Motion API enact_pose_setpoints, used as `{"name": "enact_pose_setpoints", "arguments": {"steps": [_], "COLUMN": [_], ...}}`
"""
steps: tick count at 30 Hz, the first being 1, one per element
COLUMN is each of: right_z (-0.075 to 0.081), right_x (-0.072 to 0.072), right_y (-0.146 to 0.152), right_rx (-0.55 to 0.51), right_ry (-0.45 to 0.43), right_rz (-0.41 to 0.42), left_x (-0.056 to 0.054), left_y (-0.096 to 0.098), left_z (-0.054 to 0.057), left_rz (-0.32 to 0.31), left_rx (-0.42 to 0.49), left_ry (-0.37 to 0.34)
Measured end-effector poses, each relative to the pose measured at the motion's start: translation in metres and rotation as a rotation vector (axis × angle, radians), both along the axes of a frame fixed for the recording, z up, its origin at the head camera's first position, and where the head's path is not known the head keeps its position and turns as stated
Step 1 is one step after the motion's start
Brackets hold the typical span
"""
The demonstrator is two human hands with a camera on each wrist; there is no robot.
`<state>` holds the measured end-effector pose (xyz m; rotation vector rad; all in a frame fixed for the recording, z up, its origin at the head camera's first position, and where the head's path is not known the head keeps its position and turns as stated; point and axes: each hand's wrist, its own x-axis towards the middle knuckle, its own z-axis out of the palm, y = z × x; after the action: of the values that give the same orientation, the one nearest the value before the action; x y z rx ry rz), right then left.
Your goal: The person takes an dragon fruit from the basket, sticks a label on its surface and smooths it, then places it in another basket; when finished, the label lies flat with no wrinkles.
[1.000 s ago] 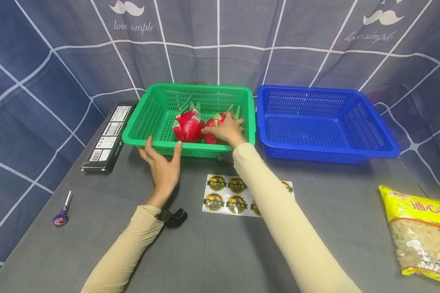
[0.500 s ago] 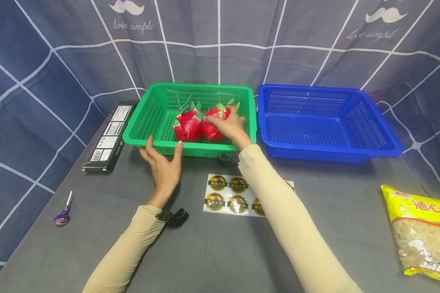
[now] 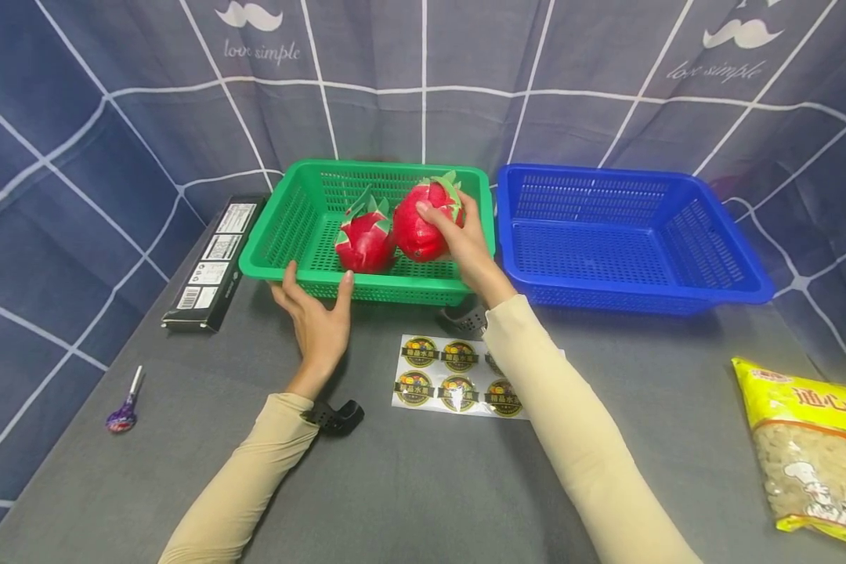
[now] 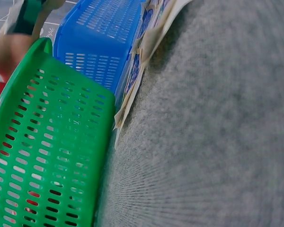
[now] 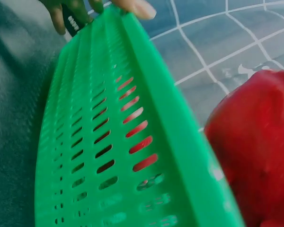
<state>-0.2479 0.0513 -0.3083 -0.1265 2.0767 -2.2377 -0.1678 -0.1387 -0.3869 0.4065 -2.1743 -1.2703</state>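
From the head view, a person's right hand (image 3: 471,241) has its fingers bent around a big red fruit (image 3: 417,227) with green leaf tips, with the thumb on the side near us. The red fruit is held up over the right part of the green basket (image 3: 409,292). A second fruit (image 3: 364,244), red and green too, sits in the green basket just to the left; I can't tell if the two fruits touch. The left hand (image 3: 316,329) is at the front of the green basket, with its thumb and fingers spread wide and its thumb tip on the rim. Just to the right is a blue basket (image 3: 578,251). On the grey worktop (image 3: 409,493) there is a sheet of round stickers (image 3: 458,376), partly under the right arm. A black box (image 3: 207,270) and a lollipop (image 3: 122,415) lie on the left, and a yellow bag (image 3: 811,446) on the right. From the left wrist view, the green basket's side with its holes is close, with the blue basket behind it and the curled edge of the stickers beside it. From the right wrist view, the red fruit is big at the right, past the green rim, and the left hand's thumb lies over the far part of that rim.
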Motion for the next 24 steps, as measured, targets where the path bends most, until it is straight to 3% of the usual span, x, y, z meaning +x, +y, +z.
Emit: {"name": "enact_pose_setpoints", "arguments": {"steps": [4,14,18,24], "right_z": [0.004,0.004,-0.006,-0.033], "right_x": [0.016,0.082,0.119,0.171], "right_y": [0.007,0.028,0.041,0.055], "right_rx": [-0.053,0.036,0.022,0.076], "right_ry": [0.082,0.241,0.258,0.268], "right_rz": [0.049,0.088,0.13,0.191], "left_x": [0.0,-0.001,-0.002,-0.002], "left_y": [0.0,0.0,0.002,0.0], "left_z": [0.0,-0.001,-0.002,-0.002], "left_rz": [-0.005,0.009,0.003,0.012], "left_rx": [-0.002,0.007,-0.004,-0.007], "left_ry": [-0.007,0.002,-0.002,-0.002]}}
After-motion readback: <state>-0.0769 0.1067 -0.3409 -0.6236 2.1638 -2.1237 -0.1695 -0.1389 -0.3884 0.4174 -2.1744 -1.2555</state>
